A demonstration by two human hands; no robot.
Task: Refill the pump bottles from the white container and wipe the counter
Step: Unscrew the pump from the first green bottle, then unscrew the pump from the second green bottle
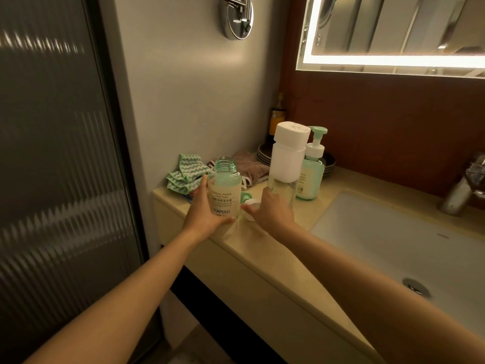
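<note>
Two hands near worktop [262, 240] left end. Uncapped pump bottle [225, 190] gripped in left hand [207, 214]; right hand [275, 210] touches white container [287, 153], grip unclear.

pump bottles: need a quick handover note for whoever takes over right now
Left hand grips the open bottle, pump off.
Right hand at the white container's clear base; grip unclear.
Pump head lies on the counter between the hands; second pump bottle stands behind, pump on.
Done: bottle opened. Left: pour, refit pump, wipe with the green cloth.
</note>
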